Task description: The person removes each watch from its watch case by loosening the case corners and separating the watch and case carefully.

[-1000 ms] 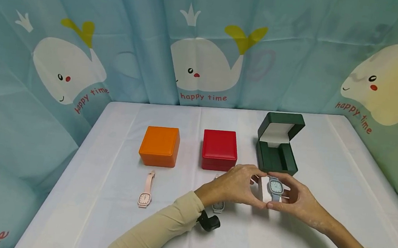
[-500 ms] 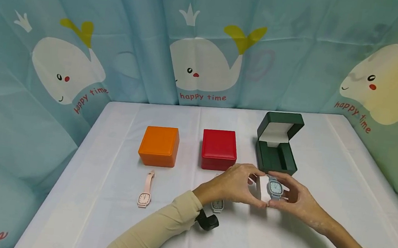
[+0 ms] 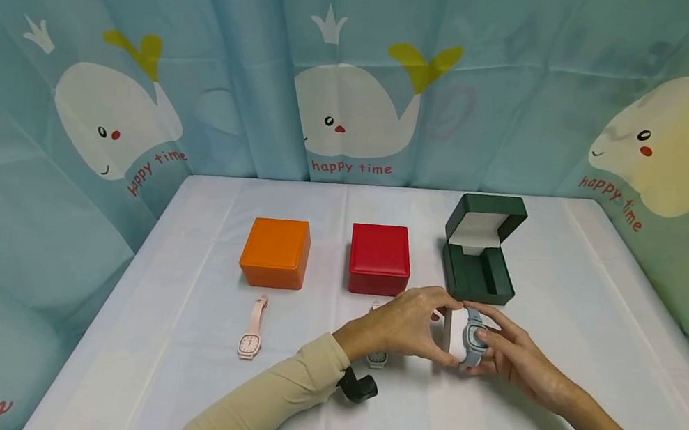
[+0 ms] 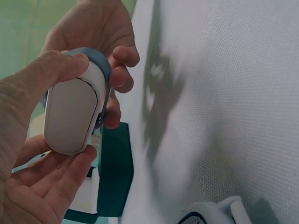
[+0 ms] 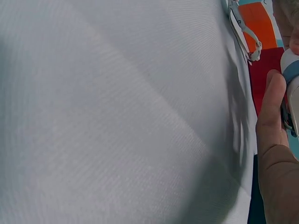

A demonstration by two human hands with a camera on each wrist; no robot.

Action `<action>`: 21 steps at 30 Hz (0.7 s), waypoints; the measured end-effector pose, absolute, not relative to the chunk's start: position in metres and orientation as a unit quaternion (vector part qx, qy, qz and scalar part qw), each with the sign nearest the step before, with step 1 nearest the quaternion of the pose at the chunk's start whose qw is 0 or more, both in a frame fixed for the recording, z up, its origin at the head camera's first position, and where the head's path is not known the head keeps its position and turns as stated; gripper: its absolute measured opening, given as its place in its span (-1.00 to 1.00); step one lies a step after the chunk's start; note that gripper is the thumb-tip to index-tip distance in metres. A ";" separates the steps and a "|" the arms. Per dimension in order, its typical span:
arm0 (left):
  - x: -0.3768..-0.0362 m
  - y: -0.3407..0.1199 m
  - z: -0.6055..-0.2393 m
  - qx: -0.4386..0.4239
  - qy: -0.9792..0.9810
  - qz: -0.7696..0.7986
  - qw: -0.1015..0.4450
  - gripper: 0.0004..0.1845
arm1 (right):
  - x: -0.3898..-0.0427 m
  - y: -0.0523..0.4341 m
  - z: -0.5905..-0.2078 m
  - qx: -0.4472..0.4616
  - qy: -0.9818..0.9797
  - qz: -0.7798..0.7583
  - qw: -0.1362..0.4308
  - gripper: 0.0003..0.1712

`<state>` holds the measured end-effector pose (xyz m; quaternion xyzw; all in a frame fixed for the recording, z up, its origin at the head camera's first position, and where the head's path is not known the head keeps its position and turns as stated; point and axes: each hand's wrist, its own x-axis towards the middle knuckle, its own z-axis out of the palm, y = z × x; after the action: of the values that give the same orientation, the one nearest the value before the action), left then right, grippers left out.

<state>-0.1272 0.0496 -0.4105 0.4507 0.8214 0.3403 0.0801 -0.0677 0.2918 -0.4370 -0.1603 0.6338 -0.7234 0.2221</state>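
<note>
My left hand (image 3: 412,320) pinches a white watch cushion (image 4: 70,114) by its ends, thumb on one end and fingertips at the other. Wrapped round the cushion is a light blue wristwatch (image 3: 470,340). My right hand (image 3: 518,363) holds the wristwatch from the right, its thumb over the edge of the dial and its fingers around the strap and cushion. Both hands are above the table, just in front of a green watch box (image 3: 455,272) whose lid stands up. Under my left forearm lies a pale grey wristwatch (image 3: 377,360), partly hidden by that hand.
A closed orange box (image 3: 275,253) and a closed red box (image 3: 380,259) stand left of the green one. In front of the orange box lies a pink wristwatch (image 3: 249,345). A whale-print curtain (image 3: 355,111) hangs behind the white-covered table (image 3: 134,361).
My right thumb has moved from the cushion's lower edge onto the wristwatch's dial. The wristwatch and cushion have turned slightly, while my left hand keeps nearly the same place.
</note>
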 end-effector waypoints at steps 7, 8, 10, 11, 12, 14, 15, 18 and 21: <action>-0.128 0.049 -0.411 0.447 0.824 0.339 0.075 -0.24 | -0.067 0.292 -0.439 -0.152 0.637 -0.724 0.218 -0.49; -0.127 0.049 -0.411 0.446 0.825 0.338 0.075 -0.24 | -0.067 0.292 -0.439 -0.151 0.636 -0.725 0.218 -0.49; -0.127 0.048 -0.412 0.445 0.827 0.336 0.075 -0.23 | -0.066 0.292 -0.439 -0.149 0.636 -0.726 0.217 -0.50; -0.128 0.048 -0.412 0.444 0.827 0.337 0.075 -0.23 | -0.066 0.292 -0.439 -0.148 0.636 -0.726 0.217 -0.50; -0.128 0.048 -0.412 0.442 0.827 0.338 0.076 -0.23 | -0.066 0.291 -0.439 -0.146 0.636 -0.726 0.217 -0.50; -0.128 0.048 -0.411 0.439 0.828 0.341 0.079 -0.23 | -0.065 0.291 -0.439 -0.143 0.638 -0.726 0.214 -0.50; -0.128 0.048 -0.411 0.436 0.828 0.342 0.081 -0.22 | -0.065 0.291 -0.439 -0.144 0.639 -0.726 0.212 -0.50; -0.128 0.047 -0.412 0.429 0.833 0.339 0.084 -0.22 | -0.065 0.291 -0.439 -0.134 0.644 -0.725 0.205 -0.50; -0.128 0.047 -0.412 0.427 0.835 0.336 0.086 -0.22 | -0.064 0.291 -0.439 -0.121 0.652 -0.722 0.199 -0.50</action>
<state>-0.1285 0.0468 -0.4122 0.4270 0.8351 0.3360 0.0862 -0.0642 0.2914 -0.4391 -0.1209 0.6519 -0.7217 0.1990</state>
